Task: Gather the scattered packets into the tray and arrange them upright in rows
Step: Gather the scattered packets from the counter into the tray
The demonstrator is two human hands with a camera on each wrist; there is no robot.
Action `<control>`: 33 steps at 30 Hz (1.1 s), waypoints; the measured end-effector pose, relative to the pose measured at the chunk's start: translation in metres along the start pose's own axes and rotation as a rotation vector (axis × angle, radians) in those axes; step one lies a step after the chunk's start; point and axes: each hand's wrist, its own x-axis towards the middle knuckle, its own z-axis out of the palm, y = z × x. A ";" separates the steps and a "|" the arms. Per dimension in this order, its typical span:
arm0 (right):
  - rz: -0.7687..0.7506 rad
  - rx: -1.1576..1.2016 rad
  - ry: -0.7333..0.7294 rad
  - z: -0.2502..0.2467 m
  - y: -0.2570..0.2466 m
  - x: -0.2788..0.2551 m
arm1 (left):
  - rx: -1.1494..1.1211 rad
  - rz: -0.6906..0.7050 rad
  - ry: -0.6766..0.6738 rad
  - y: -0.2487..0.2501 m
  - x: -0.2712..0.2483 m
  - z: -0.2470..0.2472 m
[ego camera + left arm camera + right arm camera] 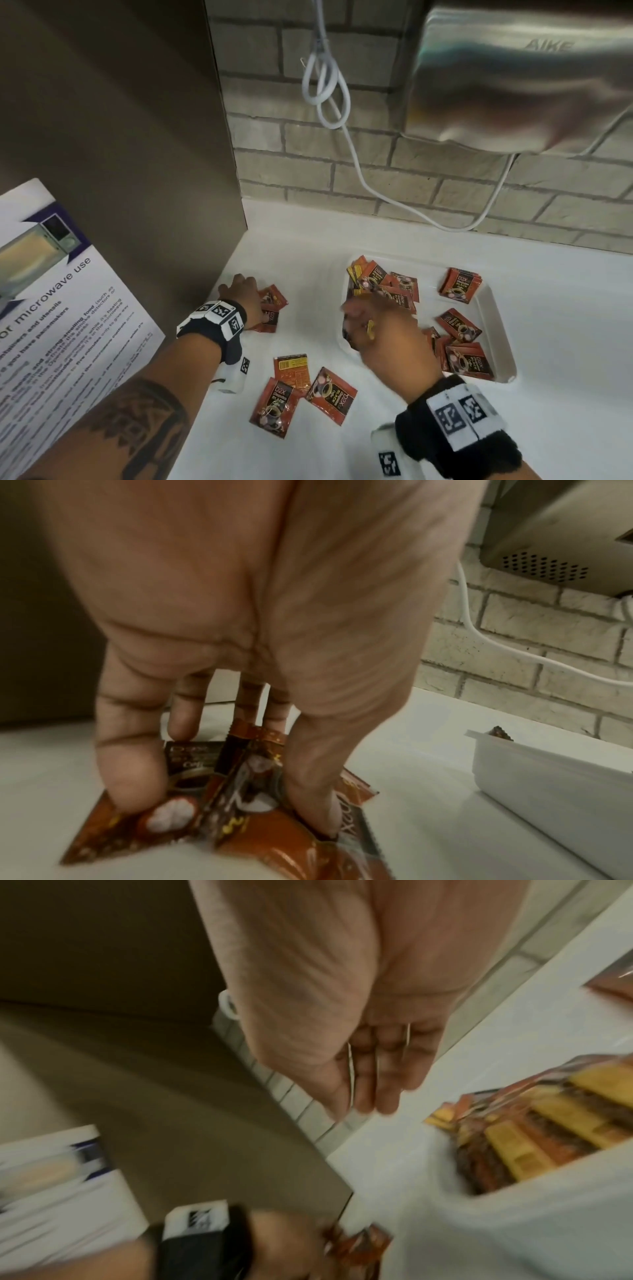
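Note:
Red-brown coffee packets lie scattered on the white counter [555,284]. My left hand [265,310] is at the far left, next to the brown panel. In the left wrist view the left hand [219,799] pinches a few packets [240,785] between thumb and fingers, one of them lifted on edge. My right hand [352,318] is blurred over the left rim of the white tray [496,308]. Seen from the wrist, my right hand [369,1102] has straight fingers and holds nothing. The tray holds a leaning bunch of packets [370,277] at its back left and several lying flat.
Three loose packets [294,390] lie on the counter between my forearms. A brown panel [137,137] with a microwave notice [61,308] stands at the left. A steel hand dryer [513,75] and its white cable [356,161] hang on the brick wall behind.

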 end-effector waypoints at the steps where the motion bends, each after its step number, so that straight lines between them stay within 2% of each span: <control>1: -0.041 -0.011 -0.099 0.008 -0.010 -0.006 | 0.006 0.004 -0.004 -0.001 0.001 -0.001; 4: -0.014 -0.199 -0.413 0.034 -0.026 -0.025 | 0.017 0.027 0.004 -0.001 0.001 -0.002; 7: 0.064 -0.464 -0.568 0.053 -0.022 -0.035 | -0.011 0.064 0.017 -0.004 -0.002 -0.002; 11: 0.113 -0.538 -0.581 0.074 -0.013 -0.040 | -0.127 0.130 -0.023 -0.016 -0.004 -0.005; 14: 0.121 -0.512 -0.512 0.083 -0.005 -0.042 | -0.197 0.171 -0.012 -0.023 -0.007 -0.006; 21: 0.187 -0.433 -0.463 0.085 -0.003 -0.044 | -0.405 0.141 0.062 -0.039 -0.009 0.006; 28: 0.248 -0.206 -0.514 0.101 -0.045 -0.021 | -0.381 0.130 0.063 -0.038 -0.010 0.006; 31: 0.212 -0.284 -0.551 0.118 -0.046 -0.010 | -0.359 0.122 0.062 -0.036 -0.011 0.006; 33: 0.185 -0.315 -0.510 0.126 -0.042 -0.006 | -0.366 0.110 0.056 -0.035 -0.011 0.007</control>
